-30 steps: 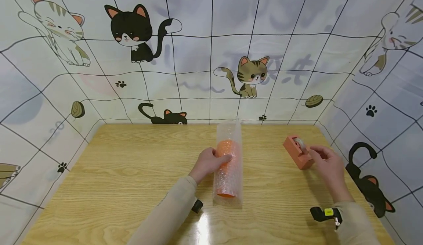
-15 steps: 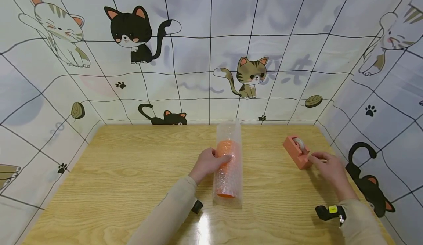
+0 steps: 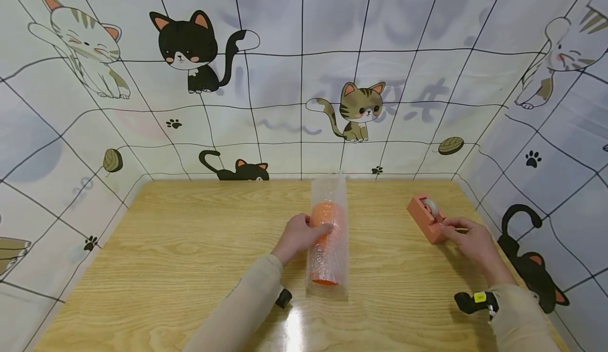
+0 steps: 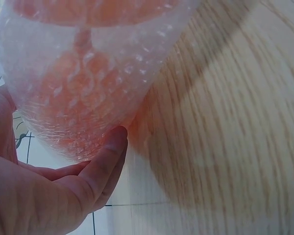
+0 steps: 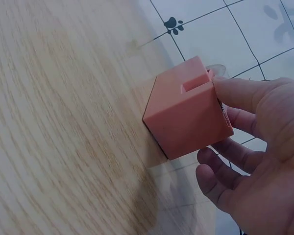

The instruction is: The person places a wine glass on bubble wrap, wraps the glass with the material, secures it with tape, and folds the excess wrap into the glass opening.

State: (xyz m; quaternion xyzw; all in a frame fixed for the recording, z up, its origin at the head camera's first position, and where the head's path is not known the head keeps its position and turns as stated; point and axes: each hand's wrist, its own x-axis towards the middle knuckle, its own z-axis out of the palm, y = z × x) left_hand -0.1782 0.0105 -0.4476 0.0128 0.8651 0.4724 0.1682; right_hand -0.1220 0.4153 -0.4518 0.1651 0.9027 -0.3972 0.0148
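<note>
In the head view my left hand (image 3: pixel 300 237) grips an orange object (image 3: pixel 325 257) inside a bubble wrap sleeve (image 3: pixel 329 186), lying lengthwise on the table. Its thumb lies on top and its fingers reach round the side, as the left wrist view shows up close. Farther right, my right hand (image 3: pixel 470 240) is at the near end of a coral-pink tape dispenser (image 3: pixel 425 220). Thumb and forefinger pinch at the dispenser's edge where the tape comes off; the clear tape end itself is hard to see. In the right wrist view the other fingers curl beside the dispenser (image 5: pixel 191 122).
Both things lie on a wood-grain table (image 3: pixel 204 267). A cat-print cloth wall (image 3: pixel 275 88) encloses its back and sides. A black wrist camera (image 3: pixel 475 303) hangs below my right hand, and another black camera (image 3: pixel 283 297) shows beside my left sleeve.
My right hand has shifted slightly down and right, then back against the dispenser's near end. The left hand, wrapped orange object and dispenser have stayed in place.
</note>
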